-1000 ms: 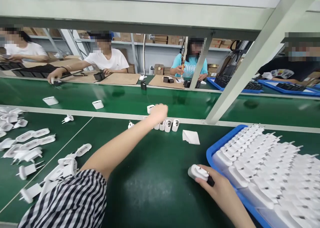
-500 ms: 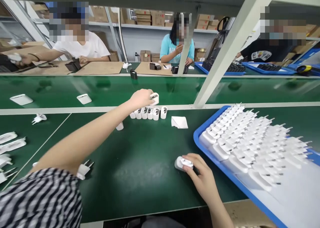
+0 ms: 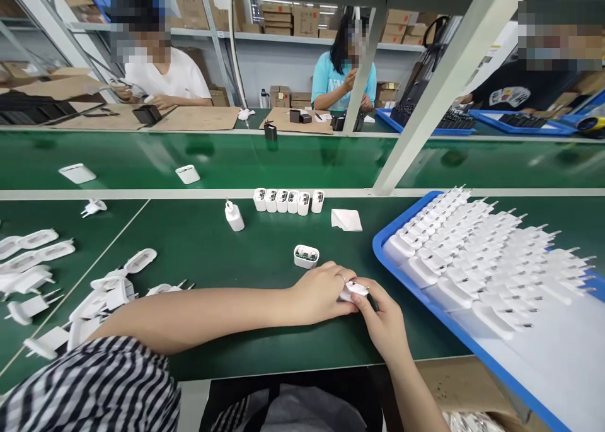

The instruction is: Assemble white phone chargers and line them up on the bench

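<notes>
Both hands meet low on the green table: the left hand and the right hand pinch one small white plug part between closed fingers. Just behind it sits an open white shell, with a blue tray of plug parts to the right.

Six white charger bodies stand in a row beyond the fingers — one open shell just beside them — two shells on the belt.
</notes>
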The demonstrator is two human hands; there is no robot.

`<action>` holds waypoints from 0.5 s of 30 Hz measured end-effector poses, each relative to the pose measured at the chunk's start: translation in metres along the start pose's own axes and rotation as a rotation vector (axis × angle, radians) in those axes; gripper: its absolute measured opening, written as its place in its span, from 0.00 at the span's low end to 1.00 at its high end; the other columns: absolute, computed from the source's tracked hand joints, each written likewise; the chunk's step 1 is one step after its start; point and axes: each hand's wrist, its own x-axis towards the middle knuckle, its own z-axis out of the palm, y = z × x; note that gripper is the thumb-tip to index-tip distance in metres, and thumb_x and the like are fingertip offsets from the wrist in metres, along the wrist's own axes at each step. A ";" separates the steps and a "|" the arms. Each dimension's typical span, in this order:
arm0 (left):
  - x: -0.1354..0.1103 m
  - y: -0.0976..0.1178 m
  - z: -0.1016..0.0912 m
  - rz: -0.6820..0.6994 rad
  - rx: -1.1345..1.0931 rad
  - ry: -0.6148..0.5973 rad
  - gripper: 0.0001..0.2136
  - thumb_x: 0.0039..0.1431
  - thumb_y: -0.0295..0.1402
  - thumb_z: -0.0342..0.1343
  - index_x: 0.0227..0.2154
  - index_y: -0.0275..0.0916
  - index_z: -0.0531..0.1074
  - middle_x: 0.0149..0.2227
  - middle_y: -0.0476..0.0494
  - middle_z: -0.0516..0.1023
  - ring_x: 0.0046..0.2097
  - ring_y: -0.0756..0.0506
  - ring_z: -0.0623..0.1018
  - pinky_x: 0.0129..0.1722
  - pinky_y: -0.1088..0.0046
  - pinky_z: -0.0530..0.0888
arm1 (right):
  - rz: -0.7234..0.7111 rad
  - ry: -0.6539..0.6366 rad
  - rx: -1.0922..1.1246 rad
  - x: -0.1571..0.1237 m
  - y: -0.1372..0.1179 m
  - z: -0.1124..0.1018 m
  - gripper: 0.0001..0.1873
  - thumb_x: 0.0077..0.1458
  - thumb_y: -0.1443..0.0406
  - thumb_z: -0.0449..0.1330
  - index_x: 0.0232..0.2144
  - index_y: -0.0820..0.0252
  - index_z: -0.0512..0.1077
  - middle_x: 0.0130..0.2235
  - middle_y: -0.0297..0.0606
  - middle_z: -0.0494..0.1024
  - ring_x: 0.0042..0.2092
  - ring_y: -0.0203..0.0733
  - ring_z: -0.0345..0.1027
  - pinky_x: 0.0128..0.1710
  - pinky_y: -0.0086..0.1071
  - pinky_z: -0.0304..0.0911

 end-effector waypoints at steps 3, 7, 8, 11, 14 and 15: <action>0.007 0.000 0.009 -0.032 -0.102 0.030 0.15 0.44 0.39 0.52 0.35 0.38 0.62 0.35 0.48 0.70 0.38 0.47 0.67 0.35 0.74 0.64 | 0.062 0.109 0.141 -0.003 0.005 0.003 0.09 0.44 0.61 0.53 0.30 0.57 0.69 0.36 0.38 0.69 0.39 0.40 0.62 0.39 0.34 0.58; 0.010 -0.001 0.013 -0.028 -0.157 0.038 0.15 0.43 0.40 0.53 0.33 0.39 0.62 0.33 0.48 0.69 0.37 0.47 0.67 0.34 0.74 0.64 | 0.098 0.211 0.268 -0.005 0.014 0.007 0.08 0.42 0.62 0.56 0.28 0.56 0.71 0.40 0.38 0.65 0.44 0.41 0.58 0.42 0.35 0.56; 0.011 0.000 0.014 -0.032 -0.166 0.037 0.15 0.42 0.40 0.53 0.33 0.39 0.62 0.32 0.49 0.69 0.36 0.47 0.68 0.33 0.75 0.64 | 0.107 0.226 0.318 -0.005 0.015 0.008 0.08 0.42 0.62 0.56 0.28 0.56 0.71 0.39 0.37 0.65 0.43 0.41 0.58 0.42 0.35 0.55; 0.010 0.002 0.016 -0.081 -0.200 0.032 0.17 0.40 0.42 0.54 0.32 0.38 0.62 0.29 0.49 0.69 0.34 0.47 0.68 0.29 0.76 0.64 | 0.124 0.297 0.476 -0.005 0.013 0.007 0.09 0.43 0.61 0.55 0.29 0.55 0.69 0.36 0.36 0.68 0.40 0.40 0.61 0.41 0.37 0.56; 0.009 0.002 0.019 -0.090 -0.220 0.044 0.16 0.39 0.41 0.55 0.31 0.38 0.62 0.30 0.49 0.69 0.35 0.47 0.68 0.30 0.76 0.64 | 0.056 0.383 0.499 -0.003 0.006 0.000 0.08 0.44 0.62 0.53 0.30 0.55 0.68 0.35 0.34 0.70 0.39 0.39 0.62 0.42 0.38 0.55; 0.008 0.001 0.020 -0.080 -0.227 0.054 0.16 0.40 0.41 0.55 0.32 0.38 0.62 0.31 0.48 0.69 0.36 0.47 0.68 0.31 0.75 0.64 | 0.028 0.402 0.462 -0.003 0.003 -0.003 0.08 0.44 0.63 0.54 0.30 0.55 0.69 0.35 0.34 0.70 0.39 0.39 0.62 0.42 0.38 0.55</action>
